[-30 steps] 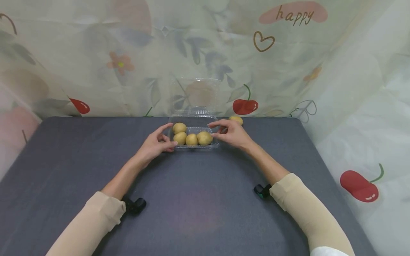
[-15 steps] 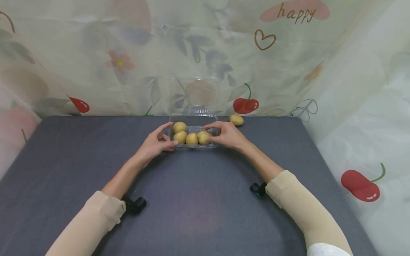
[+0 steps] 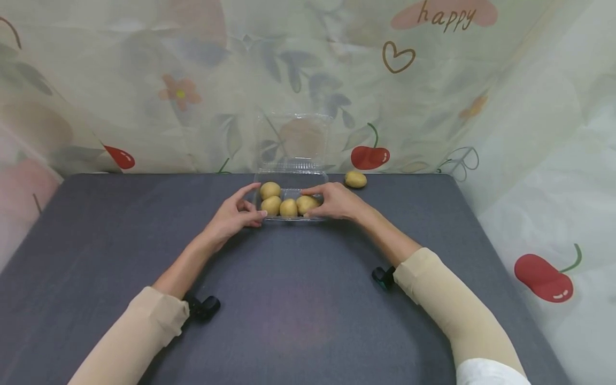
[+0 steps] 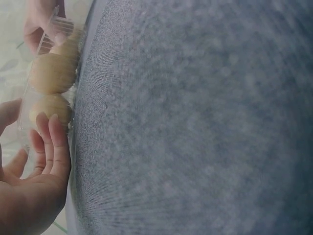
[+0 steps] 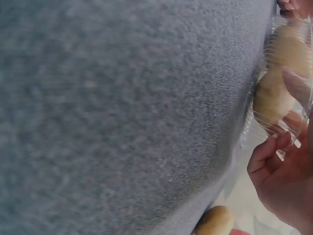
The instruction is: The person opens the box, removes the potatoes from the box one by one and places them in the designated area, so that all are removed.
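A clear plastic clamshell box [image 3: 291, 179] stands at the table's far edge, its lid [image 3: 294, 140] raised behind it. Several yellow potatoes lie inside: two along the left end and others in the front row. My left hand [image 3: 233, 215] holds the box's left end, index finger at the back and thumb at the front corner. Inside the right end, my right hand [image 3: 340, 202] pinches the rightmost potato [image 3: 307, 203] between thumb and fingers. The right wrist view has the thumb across that potato [image 5: 269, 98] and other fingers curled outside the box wall.
One loose potato [image 3: 355, 179] lies on the dark grey table [image 3: 289, 299], right of the box at the back edge. A patterned curtain [image 3: 202, 69] hangs directly behind the table. Black wrist cameras [image 3: 204, 308] sit on both forearms.
My right hand has moved left from the box's right edge and come around the rightmost potato, uncovering the loose potato behind it. My left hand and the box have stayed put.
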The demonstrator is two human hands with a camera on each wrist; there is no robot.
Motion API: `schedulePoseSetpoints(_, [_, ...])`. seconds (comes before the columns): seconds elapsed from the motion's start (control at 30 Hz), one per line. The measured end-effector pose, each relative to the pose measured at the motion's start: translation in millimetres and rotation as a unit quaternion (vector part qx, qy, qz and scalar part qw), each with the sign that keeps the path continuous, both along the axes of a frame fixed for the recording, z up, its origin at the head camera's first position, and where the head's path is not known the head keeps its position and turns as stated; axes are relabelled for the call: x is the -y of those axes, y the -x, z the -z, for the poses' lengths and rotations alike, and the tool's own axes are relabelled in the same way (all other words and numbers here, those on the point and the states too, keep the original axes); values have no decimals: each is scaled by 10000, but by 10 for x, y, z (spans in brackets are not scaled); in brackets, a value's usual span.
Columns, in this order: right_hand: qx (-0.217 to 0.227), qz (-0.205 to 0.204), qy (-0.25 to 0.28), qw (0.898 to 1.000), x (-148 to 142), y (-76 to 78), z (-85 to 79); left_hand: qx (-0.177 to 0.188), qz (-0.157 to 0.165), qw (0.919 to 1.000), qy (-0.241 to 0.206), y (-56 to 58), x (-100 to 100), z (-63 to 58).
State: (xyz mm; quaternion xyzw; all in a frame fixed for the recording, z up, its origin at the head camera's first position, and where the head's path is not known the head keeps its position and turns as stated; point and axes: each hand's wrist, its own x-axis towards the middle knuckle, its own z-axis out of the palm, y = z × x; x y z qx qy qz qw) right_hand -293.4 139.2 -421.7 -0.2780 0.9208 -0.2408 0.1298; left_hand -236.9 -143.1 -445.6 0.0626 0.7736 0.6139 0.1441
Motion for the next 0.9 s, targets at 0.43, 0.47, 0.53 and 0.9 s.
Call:
schedulePoseSetpoints(0.43, [100,-55,-63,9999,-13,23,9,51,-10,10000,-19,-4,-1,-2])
schedulePoseSetpoints(0.47, [72,-59,-23,10000,-16,19,12,47,-7,10000,-29,-6,-1,-1])
schedulePoseSetpoints(0.53, [20,-80,58,9999,-24,15,20,52,1,10000,-44,-11,2,2])
schedulePoseSetpoints(0.9, [-244,-119,306,9992,-113,12,-25,47,6,10000,-75,-14,6,-1])
